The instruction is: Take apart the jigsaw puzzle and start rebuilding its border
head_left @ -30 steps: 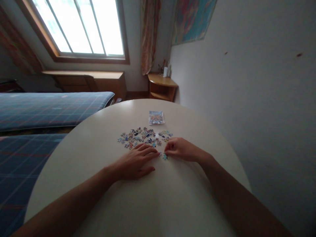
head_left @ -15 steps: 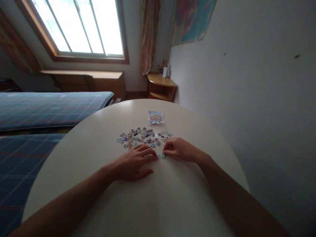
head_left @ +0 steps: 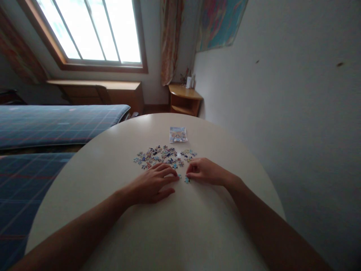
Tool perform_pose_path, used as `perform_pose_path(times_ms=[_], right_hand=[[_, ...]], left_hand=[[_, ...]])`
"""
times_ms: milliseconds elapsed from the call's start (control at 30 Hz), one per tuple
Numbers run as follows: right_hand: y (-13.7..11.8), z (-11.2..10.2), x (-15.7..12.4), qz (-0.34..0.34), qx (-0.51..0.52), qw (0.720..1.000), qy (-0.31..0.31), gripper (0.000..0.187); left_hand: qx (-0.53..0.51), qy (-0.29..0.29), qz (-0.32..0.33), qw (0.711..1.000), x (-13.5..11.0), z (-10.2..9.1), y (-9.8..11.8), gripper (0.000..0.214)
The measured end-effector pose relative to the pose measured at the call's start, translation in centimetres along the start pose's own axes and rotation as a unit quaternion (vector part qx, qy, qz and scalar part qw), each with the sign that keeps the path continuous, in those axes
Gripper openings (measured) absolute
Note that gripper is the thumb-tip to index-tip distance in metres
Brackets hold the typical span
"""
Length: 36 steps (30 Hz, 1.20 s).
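Note:
A loose heap of small colourful jigsaw pieces (head_left: 163, 156) lies on a round white table (head_left: 113, 158). My left hand (head_left: 152, 184) rests flat on the tabletop just in front of the heap, fingers stretched out toward a small blue piece (head_left: 187, 180). My right hand (head_left: 204, 171) is curled, its fingertips pinching or pressing that blue piece against the table. A second tiny piece (head_left: 179, 176) sits at my left fingertips. Beyond the heap lies a small printed picture card (head_left: 178, 134).
A white wall (head_left: 282, 113) runs close along the table's right side. To the left are beds with blue plaid covers (head_left: 50, 122). A wooden corner shelf (head_left: 184, 98) and a window with curtains stand at the back.
My left hand has drawn back slightly from the blue piece, leaving a small gap. My right hand has stayed on the piece, shifting a little left.

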State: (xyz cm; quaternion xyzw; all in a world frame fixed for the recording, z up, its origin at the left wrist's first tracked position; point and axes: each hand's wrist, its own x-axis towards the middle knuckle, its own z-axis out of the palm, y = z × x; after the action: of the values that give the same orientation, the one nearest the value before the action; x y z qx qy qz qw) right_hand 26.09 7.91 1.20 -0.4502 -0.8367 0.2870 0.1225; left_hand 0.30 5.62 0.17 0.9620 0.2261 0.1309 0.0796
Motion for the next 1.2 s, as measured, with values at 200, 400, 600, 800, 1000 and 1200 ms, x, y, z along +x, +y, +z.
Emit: perform_pose_path(times_ms=[200, 400, 600, 800, 1000, 1200], right_hand=[[-0.2, 0.0, 0.0, -0.009, 0.000, 1.000, -0.002, 0.013], [-0.4, 0.0, -0.1, -0.010, -0.003, 1.000, -0.003, 0.012], [0.4, -1.1, -0.2, -0.003, -0.010, 0.999, 0.032, 0.014], [3.1, -2.3, -0.2, 0.070, -0.085, 0.983, 0.147, 0.018], [4.6, -1.2, 0.6, 0.066, -0.129, 0.975, 0.167, 0.032], [4.8, -0.9, 0.9, 0.099, -0.152, 0.966, 0.184, 0.026]], left_hand=[[-0.013, 0.001, 0.010, 1.000, -0.1, 0.2, -0.3, 0.037], [-0.024, 0.006, 0.013, 1.000, 0.0, 0.1, -0.3, 0.038], [-0.022, 0.006, 0.021, 1.000, -0.2, 0.1, -0.5, 0.036], [-0.015, 0.023, 0.008, 1.000, -0.4, 0.3, -1.1, 0.032], [0.022, 0.038, -0.028, 0.999, -0.7, 0.9, -2.1, 0.038], [0.047, 0.040, -0.063, 0.996, -0.9, 1.2, -2.7, 0.036]])
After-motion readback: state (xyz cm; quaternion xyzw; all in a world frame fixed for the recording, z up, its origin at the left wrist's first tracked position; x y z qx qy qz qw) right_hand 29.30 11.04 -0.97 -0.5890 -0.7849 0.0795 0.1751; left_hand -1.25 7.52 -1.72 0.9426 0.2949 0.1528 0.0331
